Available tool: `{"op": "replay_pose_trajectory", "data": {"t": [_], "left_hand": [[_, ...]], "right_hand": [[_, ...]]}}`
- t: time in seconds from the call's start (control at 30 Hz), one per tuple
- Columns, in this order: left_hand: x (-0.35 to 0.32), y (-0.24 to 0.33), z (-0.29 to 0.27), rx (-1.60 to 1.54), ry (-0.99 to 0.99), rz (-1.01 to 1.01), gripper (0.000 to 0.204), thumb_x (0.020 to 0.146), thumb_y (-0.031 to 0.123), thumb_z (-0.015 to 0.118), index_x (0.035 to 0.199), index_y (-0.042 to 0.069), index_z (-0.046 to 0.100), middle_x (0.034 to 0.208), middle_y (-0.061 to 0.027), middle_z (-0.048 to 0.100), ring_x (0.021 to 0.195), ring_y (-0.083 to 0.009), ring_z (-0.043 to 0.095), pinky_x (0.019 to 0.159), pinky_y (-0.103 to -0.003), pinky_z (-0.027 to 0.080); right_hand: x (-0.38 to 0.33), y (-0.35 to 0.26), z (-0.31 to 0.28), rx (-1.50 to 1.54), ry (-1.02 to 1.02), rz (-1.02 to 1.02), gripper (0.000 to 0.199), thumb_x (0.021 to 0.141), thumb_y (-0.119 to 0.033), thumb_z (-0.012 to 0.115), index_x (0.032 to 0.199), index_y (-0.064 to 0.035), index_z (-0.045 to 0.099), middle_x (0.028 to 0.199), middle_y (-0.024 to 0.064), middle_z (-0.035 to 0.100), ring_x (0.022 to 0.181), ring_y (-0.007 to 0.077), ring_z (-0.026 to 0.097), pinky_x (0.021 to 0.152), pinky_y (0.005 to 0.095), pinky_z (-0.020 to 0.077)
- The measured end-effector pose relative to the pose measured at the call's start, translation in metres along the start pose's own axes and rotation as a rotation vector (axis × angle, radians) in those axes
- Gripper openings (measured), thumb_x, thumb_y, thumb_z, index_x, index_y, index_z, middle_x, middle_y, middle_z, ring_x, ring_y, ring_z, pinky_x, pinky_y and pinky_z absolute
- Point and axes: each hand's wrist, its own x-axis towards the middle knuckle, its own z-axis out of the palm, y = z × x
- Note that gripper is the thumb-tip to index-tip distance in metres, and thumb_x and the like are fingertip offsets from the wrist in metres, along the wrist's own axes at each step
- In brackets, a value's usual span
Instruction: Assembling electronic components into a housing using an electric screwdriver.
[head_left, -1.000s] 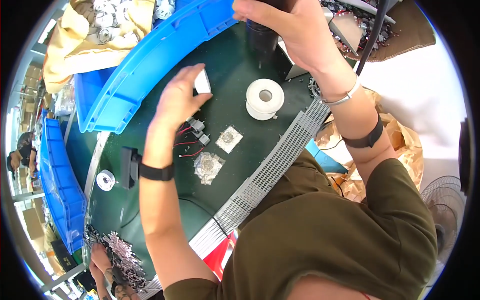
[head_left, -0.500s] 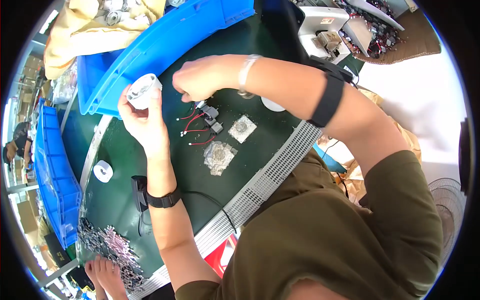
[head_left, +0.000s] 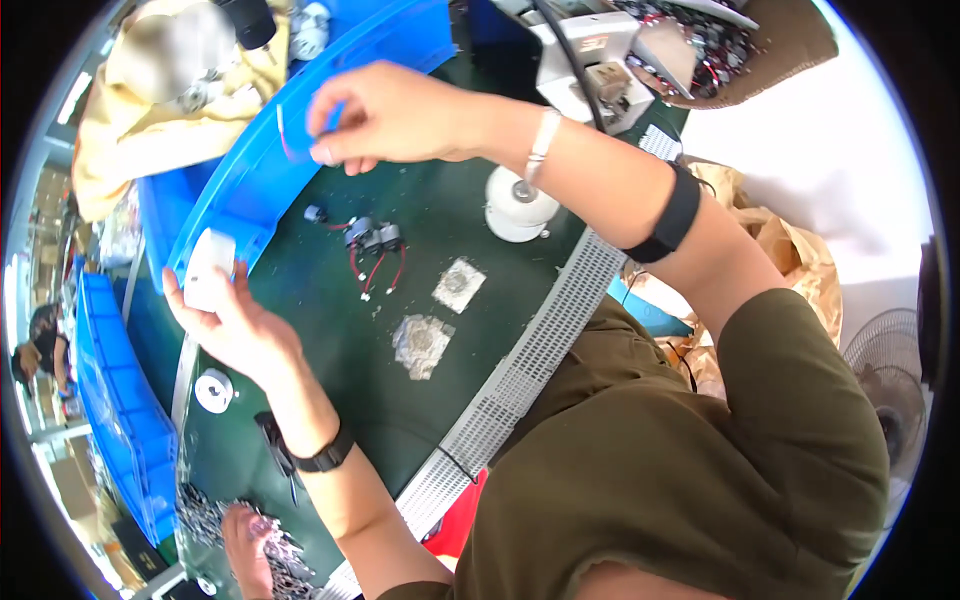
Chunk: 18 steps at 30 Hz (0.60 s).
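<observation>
In my left hand (head_left: 245,325) a white round plastic housing (head_left: 211,268) is held on its side, fingers and thumb around it, beside the wall of the blue bin (head_left: 268,165). My right hand (head_left: 385,118) is raised over the bin's near edge. Between its thumb and fingertips it pinches a thin wire lead (head_left: 282,130) with a pale end; whatever is attached is hidden. Below, on the green table, lie several small dark motors (head_left: 378,237) with red leads. A single small dark piece (head_left: 315,213) sits left of them.
Two square pads with grey patches (head_left: 460,285) lie mid-table. A white round housing (head_left: 518,212) stands below my right forearm, a white round part (head_left: 214,390) at left. Another person's hand (head_left: 248,552) touches a pile of wired parts (head_left: 205,515). A white device (head_left: 600,75) stands far right.
My right hand has risen up and left from near the motors, and a wire lead now shows in its fingers. My left hand has moved left and down, turning the housing onto its side.
</observation>
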Motion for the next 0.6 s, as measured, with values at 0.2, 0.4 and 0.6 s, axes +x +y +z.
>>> {"op": "replay_pose_trajectory", "data": {"t": [0.2, 0.4, 0.6], "left_hand": [[-0.051, 0.022, 0.045, 0.055, -0.585, -0.129, 0.066, 0.069, 0.011, 0.075, 0.125, 0.000, 0.042, 0.115, -0.0131, 0.053, 0.101, -0.0208, 0.055, 0.088, -0.036, 0.045], [-0.088, 0.002, 0.124, 0.355, -0.975, 0.267, 0.063, 0.061, 0.012, 0.079, 0.117, 0.003, 0.051, 0.110, -0.0154, 0.058, 0.099, -0.0335, 0.055, 0.087, -0.041, 0.043], [-0.089, -0.003, 0.116, 0.407, -0.985, 0.178, 0.062, 0.063, 0.011, 0.078, 0.118, 0.002, 0.051, 0.112, -0.0154, 0.057, 0.102, -0.0303, 0.055, 0.089, -0.038, 0.043]], "right_hand": [[-0.086, -0.025, -0.043, 0.488, 0.266, -0.047, 0.023, 0.086, -0.010, 0.060, 0.107, 0.0011, 0.057, 0.091, 0.0079, 0.062, 0.077, 0.0148, 0.064, 0.070, 0.0247, 0.0529], [-0.134, -0.013, -0.061, 0.165, 0.366, -0.130, 0.024, 0.078, 0.003, 0.065, 0.102, 0.0022, 0.060, 0.094, 0.0055, 0.060, 0.085, 0.0114, 0.060, 0.076, 0.0234, 0.0494], [-0.157, 0.006, -0.060, 0.115, 0.276, 0.026, 0.020, 0.079, 0.002, 0.065, 0.099, 0.0013, 0.062, 0.092, 0.0036, 0.060, 0.082, 0.0092, 0.057, 0.072, 0.0216, 0.0475]]}}
